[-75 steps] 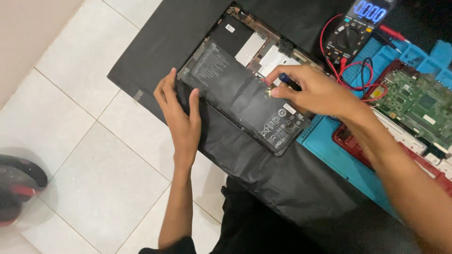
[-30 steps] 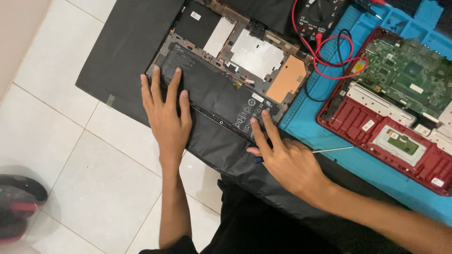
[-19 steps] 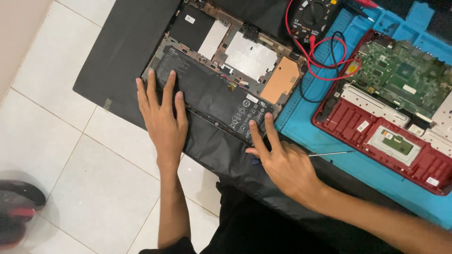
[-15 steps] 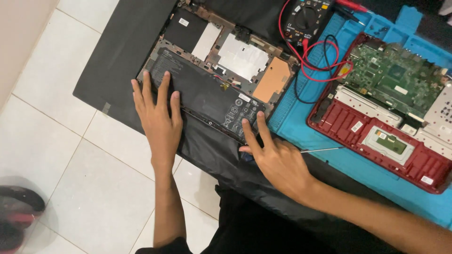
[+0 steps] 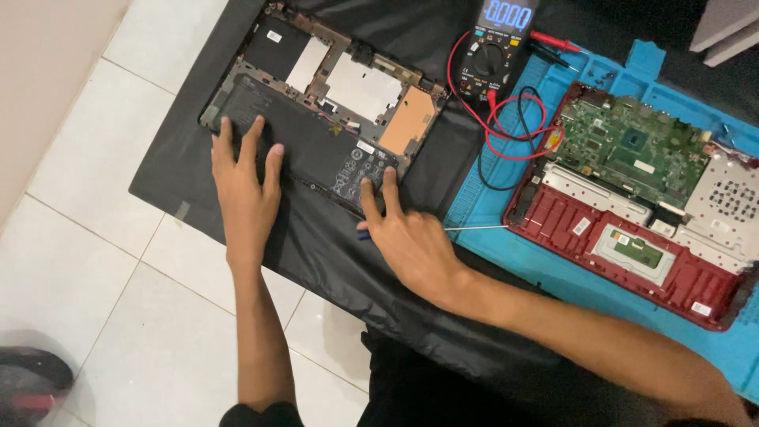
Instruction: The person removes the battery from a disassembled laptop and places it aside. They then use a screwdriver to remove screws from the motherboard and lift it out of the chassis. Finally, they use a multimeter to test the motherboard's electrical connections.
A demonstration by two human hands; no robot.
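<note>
On the flat black battery (image 5: 304, 154), both hands press down with fingers spread, grasping nothing.

The left hand (image 5: 245, 190) lies on the battery's left end, the right hand (image 5: 407, 237) has its fingertips on the right end, over a thin screwdriver (image 5: 466, 228). The battery sits in an opened laptop base (image 5: 340, 87) on a black mat (image 5: 332, 261); a multimeter (image 5: 502, 39) and a red laptop shell (image 5: 632, 237) on a blue mat (image 5: 490, 213) lie to the right.

My right hand (image 5: 415, 241): moved off the battery's (image 5: 304, 146) far edge to its near right corner, fingers flat on it.
My left hand (image 5: 245, 190): fingers spread on the battery's left end now.
</note>
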